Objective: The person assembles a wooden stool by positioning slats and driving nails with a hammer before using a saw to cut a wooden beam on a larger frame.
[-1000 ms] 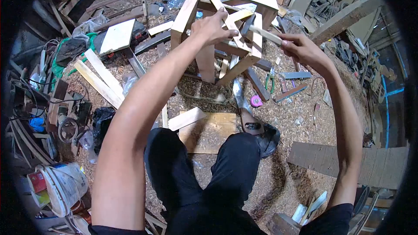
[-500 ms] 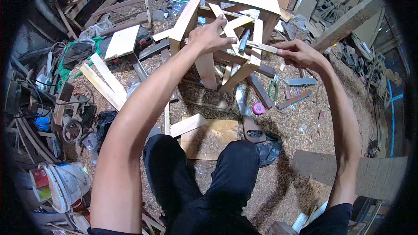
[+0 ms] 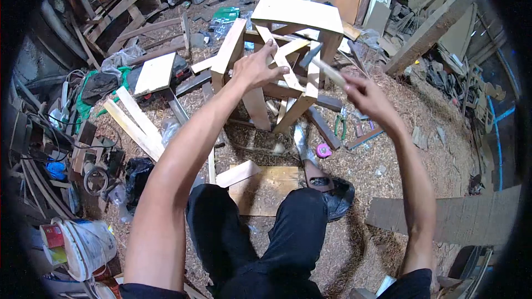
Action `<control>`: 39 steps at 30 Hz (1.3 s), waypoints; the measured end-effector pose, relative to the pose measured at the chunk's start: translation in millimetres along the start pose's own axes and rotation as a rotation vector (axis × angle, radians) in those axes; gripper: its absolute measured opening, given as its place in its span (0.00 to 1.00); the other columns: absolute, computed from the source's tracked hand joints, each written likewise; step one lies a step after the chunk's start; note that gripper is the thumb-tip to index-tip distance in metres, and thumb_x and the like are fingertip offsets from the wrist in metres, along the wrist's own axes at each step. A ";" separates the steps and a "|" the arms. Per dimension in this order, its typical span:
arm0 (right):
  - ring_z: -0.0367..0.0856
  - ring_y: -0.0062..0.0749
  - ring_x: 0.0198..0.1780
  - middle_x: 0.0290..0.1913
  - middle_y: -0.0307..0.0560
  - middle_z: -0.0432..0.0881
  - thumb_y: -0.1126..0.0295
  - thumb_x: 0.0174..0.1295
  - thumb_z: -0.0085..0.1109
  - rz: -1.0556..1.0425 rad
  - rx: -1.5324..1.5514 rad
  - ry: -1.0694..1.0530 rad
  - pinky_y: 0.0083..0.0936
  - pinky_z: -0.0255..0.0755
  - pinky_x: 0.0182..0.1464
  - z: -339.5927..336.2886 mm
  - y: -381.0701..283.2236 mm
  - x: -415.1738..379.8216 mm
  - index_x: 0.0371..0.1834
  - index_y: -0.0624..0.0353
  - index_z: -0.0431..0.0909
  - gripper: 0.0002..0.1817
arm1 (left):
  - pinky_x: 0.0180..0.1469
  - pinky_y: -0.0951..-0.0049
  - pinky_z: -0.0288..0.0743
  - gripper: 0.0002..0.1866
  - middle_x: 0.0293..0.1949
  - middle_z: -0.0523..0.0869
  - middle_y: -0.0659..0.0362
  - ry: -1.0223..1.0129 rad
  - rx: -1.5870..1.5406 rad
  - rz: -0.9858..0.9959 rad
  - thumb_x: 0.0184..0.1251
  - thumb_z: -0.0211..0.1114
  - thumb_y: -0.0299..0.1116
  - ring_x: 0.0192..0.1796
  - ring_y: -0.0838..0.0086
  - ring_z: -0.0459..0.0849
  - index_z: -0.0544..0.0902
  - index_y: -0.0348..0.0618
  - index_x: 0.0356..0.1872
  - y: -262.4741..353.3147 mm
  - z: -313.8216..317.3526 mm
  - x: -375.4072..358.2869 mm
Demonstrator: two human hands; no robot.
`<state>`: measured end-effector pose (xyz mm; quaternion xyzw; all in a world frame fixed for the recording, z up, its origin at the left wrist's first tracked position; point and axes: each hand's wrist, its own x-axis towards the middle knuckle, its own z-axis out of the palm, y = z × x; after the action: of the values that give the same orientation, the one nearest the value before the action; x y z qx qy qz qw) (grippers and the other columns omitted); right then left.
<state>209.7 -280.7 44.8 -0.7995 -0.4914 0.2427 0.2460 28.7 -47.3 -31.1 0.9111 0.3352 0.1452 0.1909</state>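
Note:
My right hand [image 3: 366, 95] is closed around the pale wooden handle of a hammer [image 3: 331, 73]. The dark hammer head hangs close to the right rail of a wooden stool frame [image 3: 292, 116], apparently just above it. My left hand [image 3: 256, 68] lies over the near left part of that frame, thumb and index finger spread along a diagonal wooden slat [image 3: 284, 66], which it appears to grip; its other fingers are partly hidden. A curved pale board [image 3: 299, 12] tops the far side of the frame. Any nail under the hammer is too small to make out.
A handsaw [image 3: 316, 173], a pink tape measure [image 3: 323, 150] and green-handled pliers [image 3: 340, 125] lie on the shaving-covered floor. A flat board [image 3: 271, 188] is before my knees. Loose planks [image 3: 138, 122] lie left, a white bucket [image 3: 91, 246] at lower left.
My right hand has lifted the hammer relative to the frame, and its handle now slopes more steeply. My left hand stays at the slat. The whole view has shifted slightly.

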 end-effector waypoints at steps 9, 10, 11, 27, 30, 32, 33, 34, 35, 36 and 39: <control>0.78 0.65 0.43 0.41 0.70 0.79 0.73 0.64 0.51 -0.295 -0.095 0.335 0.46 0.74 0.46 78.8 11.1 -42.9 0.62 0.61 0.70 0.21 | 0.71 0.50 0.57 0.37 0.72 0.62 0.60 0.090 0.109 0.291 0.61 0.57 0.55 0.71 0.53 0.62 0.64 0.51 0.69 2.5 -3.7 -19.6; 0.78 0.65 0.43 0.41 0.70 0.79 0.73 0.64 0.51 -0.297 -0.092 0.339 0.46 0.74 0.46 78.2 4.5 -44.7 0.62 0.61 0.70 0.21 | 0.73 0.50 0.53 0.36 0.73 0.60 0.60 0.094 0.125 0.478 0.62 0.55 0.53 0.72 0.55 0.60 0.61 0.52 0.71 -1.0 -5.2 -20.8; 0.78 0.66 0.42 0.39 0.71 0.79 0.73 0.64 0.51 -0.265 -0.102 0.312 0.47 0.73 0.43 76.5 -2.1 -49.6 0.62 0.62 0.70 0.22 | 0.76 0.55 0.47 0.38 0.74 0.57 0.59 0.011 0.290 0.656 0.62 0.55 0.48 0.73 0.59 0.58 0.56 0.51 0.73 -5.2 -6.1 -21.5; 0.80 0.63 0.31 0.28 0.70 0.78 0.73 0.63 0.54 -0.330 -0.187 0.319 0.46 0.73 0.34 83.8 -1.3 -44.7 0.64 0.63 0.66 0.24 | 0.77 0.60 0.45 0.52 0.76 0.50 0.61 -0.011 0.587 0.710 0.50 0.70 0.33 0.75 0.66 0.53 0.46 0.48 0.75 -16.5 -0.2 -32.3; 0.81 0.60 0.31 0.33 0.71 0.79 0.74 0.63 0.54 -0.349 -0.158 0.334 0.36 0.73 0.33 82.7 1.8 -44.6 0.66 0.59 0.66 0.26 | 0.77 0.60 0.45 0.54 0.76 0.51 0.62 0.048 0.654 0.735 0.48 0.72 0.34 0.75 0.66 0.53 0.46 0.49 0.75 -20.0 5.7 -30.1; 0.81 0.46 0.30 0.32 0.64 0.81 0.70 0.65 0.53 -0.214 -0.104 0.263 0.32 0.73 0.34 80.6 6.6 -46.0 0.65 0.60 0.68 0.24 | 0.77 0.60 0.47 0.54 0.75 0.51 0.62 0.033 0.421 0.716 0.47 0.72 0.35 0.76 0.67 0.53 0.47 0.49 0.75 -19.6 8.2 -33.4; 0.81 0.46 0.30 0.32 0.64 0.81 0.70 0.65 0.53 -0.216 -0.105 0.259 0.32 0.73 0.34 76.6 3.1 -48.1 0.65 0.60 0.68 0.24 | 0.77 0.60 0.47 0.54 0.75 0.51 0.62 0.032 0.420 0.712 0.47 0.72 0.35 0.76 0.67 0.53 0.47 0.49 0.75 -18.6 6.3 -33.1; 0.79 0.41 0.31 0.32 0.60 0.80 0.68 0.66 0.52 -0.096 0.009 0.155 0.32 0.72 0.35 69.3 -6.4 -52.4 0.64 0.60 0.68 0.23 | 0.77 0.60 0.47 0.53 0.75 0.52 0.62 0.018 0.479 0.711 0.49 0.71 0.36 0.76 0.67 0.53 0.47 0.49 0.75 -18.6 4.1 -31.4; 0.78 0.36 0.31 0.32 0.56 0.80 0.66 0.67 0.51 0.027 0.122 0.047 0.31 0.72 0.37 63.8 -15.6 -57.6 0.64 0.60 0.68 0.23 | 0.77 0.60 0.47 0.51 0.75 0.52 0.62 -0.001 0.535 0.710 0.51 0.70 0.37 0.76 0.68 0.53 0.48 0.49 0.75 -18.4 3.5 -31.9; 0.78 0.36 0.31 0.32 0.56 0.80 0.66 0.67 0.51 0.028 0.121 0.040 0.31 0.72 0.37 62.3 -26.7 -62.8 0.64 0.60 0.68 0.23 | 0.77 0.60 0.47 0.51 0.75 0.52 0.62 -0.004 0.531 0.704 0.51 0.70 0.37 0.76 0.68 0.53 0.48 0.49 0.75 -19.0 5.6 -32.5; 0.76 0.32 0.31 0.30 0.54 0.78 0.68 0.69 0.48 -0.036 -0.021 0.170 0.31 0.71 0.36 70.6 -42.3 -70.3 0.67 0.56 0.64 0.23 | 0.76 0.58 0.48 0.49 0.76 0.51 0.62 0.075 0.617 0.715 0.53 0.66 0.32 0.76 0.68 0.53 0.47 0.48 0.75 -20.6 11.0 -31.6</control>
<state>109.0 -316.6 28.0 -0.8107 -0.4856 0.1640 0.2829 -1.5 -56.6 -54.3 0.9777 0.0348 0.1281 -0.1629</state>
